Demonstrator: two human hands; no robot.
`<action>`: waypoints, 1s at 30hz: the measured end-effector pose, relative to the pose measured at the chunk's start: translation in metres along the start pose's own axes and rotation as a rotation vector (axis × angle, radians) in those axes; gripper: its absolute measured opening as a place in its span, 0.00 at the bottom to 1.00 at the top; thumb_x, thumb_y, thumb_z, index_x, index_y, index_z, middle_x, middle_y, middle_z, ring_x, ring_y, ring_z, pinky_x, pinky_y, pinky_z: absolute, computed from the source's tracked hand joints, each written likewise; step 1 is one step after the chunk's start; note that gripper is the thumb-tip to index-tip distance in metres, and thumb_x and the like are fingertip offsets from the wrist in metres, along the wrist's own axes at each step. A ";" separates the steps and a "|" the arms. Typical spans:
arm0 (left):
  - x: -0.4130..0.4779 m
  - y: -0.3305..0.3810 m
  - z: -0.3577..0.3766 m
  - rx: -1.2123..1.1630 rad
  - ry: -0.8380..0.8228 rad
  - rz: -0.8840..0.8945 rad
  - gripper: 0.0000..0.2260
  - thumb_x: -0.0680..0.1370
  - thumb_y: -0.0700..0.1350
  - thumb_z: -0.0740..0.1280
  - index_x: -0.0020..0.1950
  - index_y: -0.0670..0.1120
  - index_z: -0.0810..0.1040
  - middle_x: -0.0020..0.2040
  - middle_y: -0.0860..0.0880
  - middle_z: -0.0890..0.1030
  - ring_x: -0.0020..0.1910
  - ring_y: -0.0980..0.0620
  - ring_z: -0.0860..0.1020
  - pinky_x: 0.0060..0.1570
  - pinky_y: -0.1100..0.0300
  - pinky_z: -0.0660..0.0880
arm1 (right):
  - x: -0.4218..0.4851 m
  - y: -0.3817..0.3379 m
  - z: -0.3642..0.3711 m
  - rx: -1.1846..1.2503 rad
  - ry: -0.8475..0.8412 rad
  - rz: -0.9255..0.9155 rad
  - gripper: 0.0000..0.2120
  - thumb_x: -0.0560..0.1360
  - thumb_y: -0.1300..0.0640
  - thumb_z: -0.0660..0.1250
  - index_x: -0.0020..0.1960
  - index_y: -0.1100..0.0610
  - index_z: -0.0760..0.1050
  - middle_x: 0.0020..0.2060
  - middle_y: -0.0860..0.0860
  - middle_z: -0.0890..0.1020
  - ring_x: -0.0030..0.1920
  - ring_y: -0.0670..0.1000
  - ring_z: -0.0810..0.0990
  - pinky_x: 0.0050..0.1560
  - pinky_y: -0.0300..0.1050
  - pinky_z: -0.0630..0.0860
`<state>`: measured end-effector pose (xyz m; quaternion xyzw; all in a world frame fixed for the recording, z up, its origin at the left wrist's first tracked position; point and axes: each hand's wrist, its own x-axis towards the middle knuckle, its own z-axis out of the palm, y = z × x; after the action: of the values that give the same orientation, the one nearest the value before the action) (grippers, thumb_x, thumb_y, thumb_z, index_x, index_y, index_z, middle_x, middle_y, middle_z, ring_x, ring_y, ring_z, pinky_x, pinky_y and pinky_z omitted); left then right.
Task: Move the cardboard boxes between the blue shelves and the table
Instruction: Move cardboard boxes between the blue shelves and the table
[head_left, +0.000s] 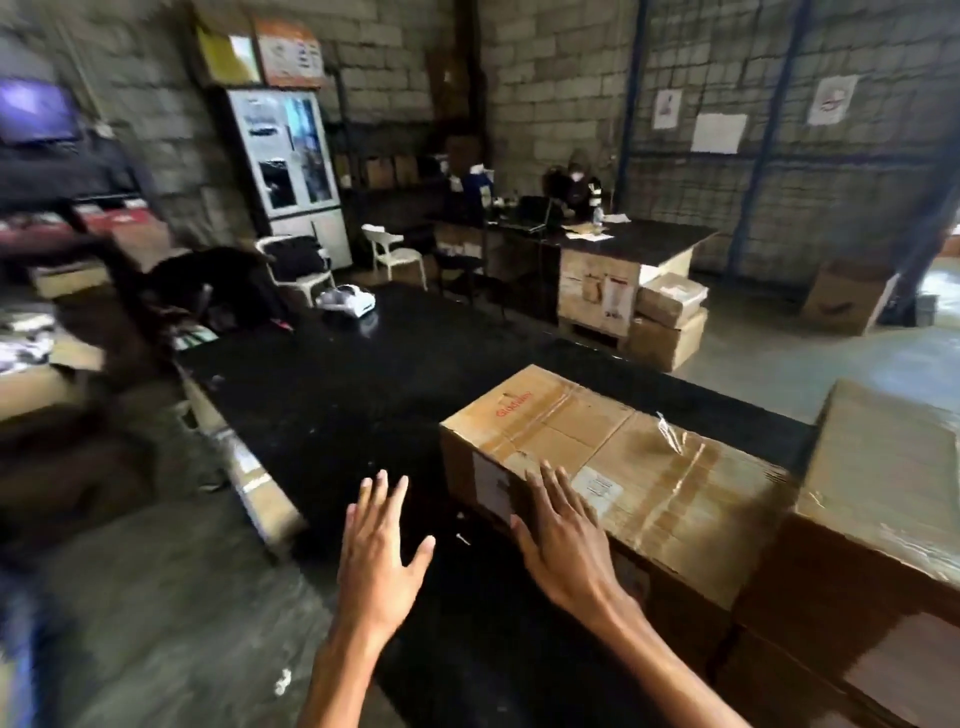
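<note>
A long cardboard box (649, 467) lies flat on the black desk (337, 389), with shiny tape across its top. The person's right hand (563, 540) is flat, with straight fingers, over the near corner of this box. It holds nothing, and it is hard to tell if it touches the box. The left hand (382, 551) is just left of the box, over the bare desk, with its fingers spread wide and nothing in it. A second cardboard box (883, 467) sits right beside the first one.
</note>
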<state>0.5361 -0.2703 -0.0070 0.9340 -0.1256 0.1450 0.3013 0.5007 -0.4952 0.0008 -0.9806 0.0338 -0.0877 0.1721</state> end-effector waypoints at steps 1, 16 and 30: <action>-0.005 -0.010 -0.017 0.027 0.044 -0.036 0.34 0.79 0.48 0.72 0.81 0.45 0.62 0.83 0.45 0.56 0.83 0.47 0.50 0.82 0.49 0.49 | 0.011 -0.020 0.001 0.006 -0.005 -0.067 0.32 0.86 0.39 0.48 0.85 0.50 0.44 0.84 0.49 0.44 0.83 0.51 0.40 0.83 0.50 0.44; -0.245 -0.098 -0.260 0.483 0.505 -0.770 0.35 0.79 0.46 0.72 0.81 0.40 0.60 0.82 0.39 0.57 0.83 0.40 0.53 0.81 0.47 0.48 | -0.042 -0.369 0.064 0.132 -0.274 -1.071 0.31 0.85 0.44 0.55 0.84 0.51 0.51 0.84 0.51 0.50 0.84 0.53 0.49 0.81 0.53 0.54; -0.459 -0.055 -0.367 0.636 0.916 -1.232 0.35 0.81 0.49 0.69 0.83 0.45 0.56 0.84 0.45 0.51 0.83 0.46 0.47 0.82 0.48 0.47 | -0.252 -0.580 0.063 0.426 -0.498 -1.704 0.30 0.86 0.45 0.56 0.84 0.53 0.53 0.84 0.54 0.54 0.83 0.54 0.54 0.79 0.51 0.60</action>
<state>0.0564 0.0605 0.0903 0.7248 0.5902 0.3486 0.0695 0.2859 0.0945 0.1013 -0.6117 -0.7569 0.0245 0.2289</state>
